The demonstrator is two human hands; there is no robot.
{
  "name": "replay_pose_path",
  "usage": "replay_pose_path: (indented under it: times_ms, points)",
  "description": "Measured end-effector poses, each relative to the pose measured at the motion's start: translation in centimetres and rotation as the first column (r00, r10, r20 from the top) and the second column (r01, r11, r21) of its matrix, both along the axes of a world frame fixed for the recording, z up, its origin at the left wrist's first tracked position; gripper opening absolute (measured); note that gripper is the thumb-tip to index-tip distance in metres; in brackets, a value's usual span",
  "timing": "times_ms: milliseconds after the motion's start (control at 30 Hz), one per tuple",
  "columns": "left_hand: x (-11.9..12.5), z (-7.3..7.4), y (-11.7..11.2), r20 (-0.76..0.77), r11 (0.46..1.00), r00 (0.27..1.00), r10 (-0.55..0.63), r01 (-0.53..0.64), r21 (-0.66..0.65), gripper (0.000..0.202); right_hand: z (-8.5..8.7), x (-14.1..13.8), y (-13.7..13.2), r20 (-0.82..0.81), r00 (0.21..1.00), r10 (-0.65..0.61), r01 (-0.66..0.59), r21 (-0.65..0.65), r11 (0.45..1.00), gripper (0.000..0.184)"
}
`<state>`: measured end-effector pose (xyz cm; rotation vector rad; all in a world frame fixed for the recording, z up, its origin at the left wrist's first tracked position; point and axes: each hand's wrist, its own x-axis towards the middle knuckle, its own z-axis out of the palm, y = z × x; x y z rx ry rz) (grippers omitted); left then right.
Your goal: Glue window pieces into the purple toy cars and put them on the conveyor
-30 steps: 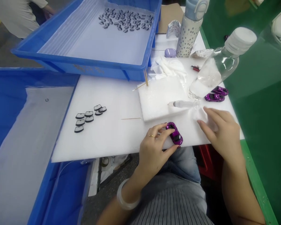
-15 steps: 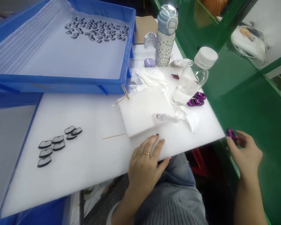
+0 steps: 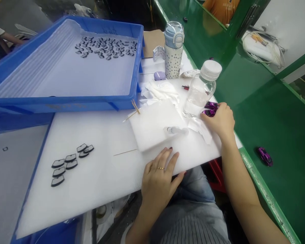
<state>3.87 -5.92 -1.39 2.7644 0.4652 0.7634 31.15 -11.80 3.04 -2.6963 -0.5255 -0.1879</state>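
One purple toy car (image 3: 265, 156) already lies beyond the worktop's (image 3: 101, 196) right edge, two more cars (image 3: 208, 112) are left at that edge against the right hand (image 3: 222, 118), its grip hard to tell, the empty left hand (image 3: 157, 181) resting near the front edge.

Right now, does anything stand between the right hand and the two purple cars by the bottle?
Nothing visible does: the right hand is at the two purple cars, though its grip is unclear. The clear bottle stands close on their left, not in between.
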Motion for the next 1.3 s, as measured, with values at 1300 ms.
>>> replay_pose_path:
  times_ms: [1300]
  points:
    - [-0.2, 1.0, 0.5, 0.264, 0.894, 0.959, 0.107, 0.023, -0.447, 0.045, 0.9, -12.6, -3.9, -0.238, 0.198, 0.951, -0.388, 0.872, 0.299, 0.049]
